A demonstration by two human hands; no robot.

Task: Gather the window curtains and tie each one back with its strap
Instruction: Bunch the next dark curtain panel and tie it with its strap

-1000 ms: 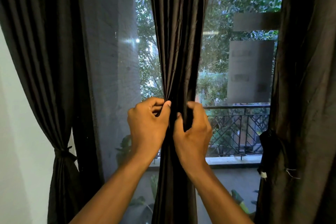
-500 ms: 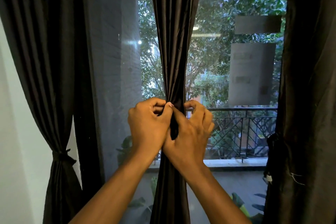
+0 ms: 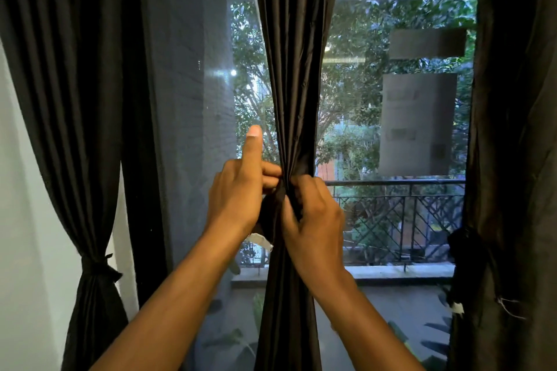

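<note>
A dark middle curtain (image 3: 297, 69) hangs gathered into a narrow bundle in front of the window. Both hands work at its waist. My left hand (image 3: 238, 196) has its thumb raised straight up while its fingers curl against the bundle. My right hand (image 3: 313, 220) pinches the fabric and the dark strap (image 3: 271, 220), whose end with a white tag (image 3: 260, 241) hangs below my left hand. The left curtain (image 3: 75, 99) is tied back with its strap (image 3: 96, 265). The right curtain (image 3: 518, 129) has a strap (image 3: 464, 250) around it.
Window glass (image 3: 391, 129) lies behind the curtains, with a balcony railing (image 3: 401, 214) and trees outside. A white wall (image 3: 24, 220) stands at the far left. Plant leaves show low behind the glass.
My left thumb has lifted off the bundle and now points upward. The right hand has shifted down and across the gathered waist. A strap end with a white tag has come into sight below my left hand.
</note>
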